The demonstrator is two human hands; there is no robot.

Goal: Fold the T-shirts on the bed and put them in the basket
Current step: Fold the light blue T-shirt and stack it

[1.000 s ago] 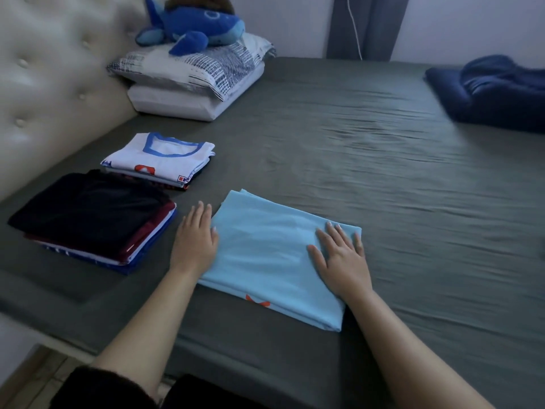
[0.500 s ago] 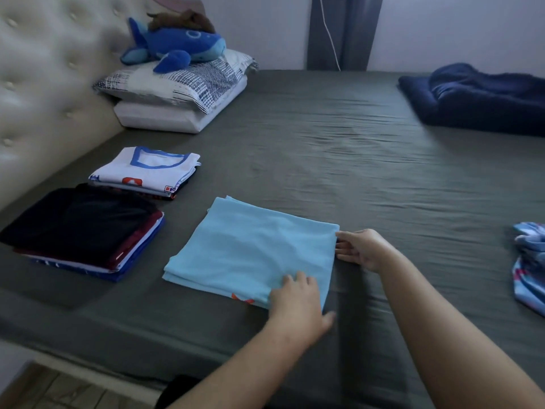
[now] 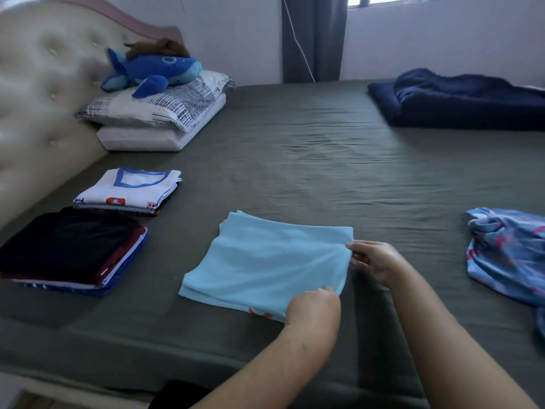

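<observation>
Lying flat on bed (image 3: 309, 149), folded light-blue T-shirt (image 3: 265, 261), long axis left-right, far-left corner toward pillows. Left hand (image 3: 314, 305) pinching near-right corner; right hand (image 3: 376, 259) pinching right edge.

Pale walls (image 3: 230, 33), grey curtain (image 3: 314, 36), tufted headboard (image 3: 44, 93).

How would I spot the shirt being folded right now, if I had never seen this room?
On the grey-green bed, look at the near edge, right of two stacks of folded clothes. The light blue T-shirt lies there alone, both hands pinching its right edge. It is plain pale blue, unlike the dark stack and the white one.
</observation>
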